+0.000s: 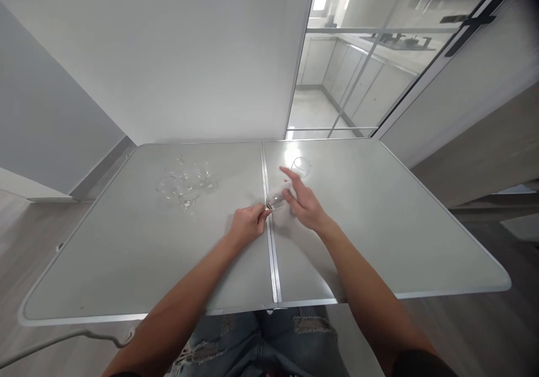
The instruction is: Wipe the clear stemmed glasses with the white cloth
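Above the table's middle seam, a small clear drinking glass [277, 198] lies tilted between my hands. Its narrow lower end is pinched between the thumb and fingers of my left hand [248, 223]. My right hand [306, 204] holds the wider end, its thumb against the side and its index finger stretched out past it. Something pale and see-through shows by the right fingertips, too blurred to name. Just beyond the right hand stands a clear rounded glass piece [301, 166]. Several clear glass pieces [185, 183] are grouped on the left half, their outlines hard to separate.
The pale folding table [138, 253] has a metal rim and a metal seam [272, 253] down its middle. A white wall [189, 57] rises behind it. At the back right is a glass-paned door [349, 73]. A grey cable [76, 335] hangs at the lower left.
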Tool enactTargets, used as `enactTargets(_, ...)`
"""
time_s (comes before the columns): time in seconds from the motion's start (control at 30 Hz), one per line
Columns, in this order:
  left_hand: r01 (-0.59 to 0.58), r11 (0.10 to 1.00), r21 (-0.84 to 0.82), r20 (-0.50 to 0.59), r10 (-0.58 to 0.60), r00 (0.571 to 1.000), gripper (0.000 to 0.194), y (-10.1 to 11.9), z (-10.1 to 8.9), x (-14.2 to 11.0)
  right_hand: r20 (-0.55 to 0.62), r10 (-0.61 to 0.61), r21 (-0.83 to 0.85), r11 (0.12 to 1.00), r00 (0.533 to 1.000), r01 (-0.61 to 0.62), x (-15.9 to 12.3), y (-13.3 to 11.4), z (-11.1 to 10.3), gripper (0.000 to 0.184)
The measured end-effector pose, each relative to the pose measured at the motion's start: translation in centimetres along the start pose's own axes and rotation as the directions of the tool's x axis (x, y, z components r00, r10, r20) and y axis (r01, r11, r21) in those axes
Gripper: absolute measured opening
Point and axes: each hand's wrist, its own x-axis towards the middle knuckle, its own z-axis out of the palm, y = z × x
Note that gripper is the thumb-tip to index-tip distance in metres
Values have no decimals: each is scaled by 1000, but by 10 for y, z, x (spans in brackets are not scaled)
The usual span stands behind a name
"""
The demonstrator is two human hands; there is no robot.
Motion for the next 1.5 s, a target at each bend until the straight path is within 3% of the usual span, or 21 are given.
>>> enactTargets(0.1, 13, 997, 80, 0, -13, 1000, 32, -4, 1, 0, 180, 40, -75, 997, 983, -27, 0, -2, -2, 51)
enactTargets(0.2, -17, 999, 47, 44, 15, 999, 31, -10, -2, 0, 211, 99, 24, 994, 972, -106, 0, -1, -6, 42)
enactTargets(0.4, -54, 995, -89, 54, 59, 997, 36, -9, -4, 0, -11, 253, 448, 866, 967, -221, 2, 5, -3, 32)
enactTargets(0.53, -28, 984, -176, 81, 43, 996, 39, -6, -7, -2, -45, 315, 608, 762, 948, -224, 2, 7, 5, 29)
enactTargets(0.7, 51, 937, -347, 135, -4, 991, 42, -4, -13, -2, -60, 331, 681, 703, 942, -204, 2, 7, 6, 33)
enactTargets(0.8, 88, 888, -451, 127, -33, 991, 42, -5, -16, -1, -128, 328, 693, 705, 936, -152, 3, 12, 3, 39)
enactTargets(0.9, 123, 801, -586, 17, -139, 990, 41, -5, -19, 3, -234, 304, 642, 762, 923, -89, 4, 19, 2, 49)
enactTargets(1.03, 149, 697, -702, -138, -338, 931, 44, -4, -19, 10, -317, 320, 581, 810, 893, -84, 1, 24, 17, 66)
enactTargets(1.13, 214, 691, -690, -72, -361, 930, 48, -3, -17, 11, -251, 296, 564, 819, 922, -110, -5, 19, 36, 73)
enactTargets(1.27, 225, 660, -717, -7, -330, 944, 44, -2, -11, 11, -23, 196, 535, 831, 980, -153, -11, 12, 56, 74)
enactTargets(1.5, 227, 625, -747, 7, -335, 942, 30, -6, -3, 12, 42, 176, 547, 820, 983, -170, -12, 8, 63, 80)
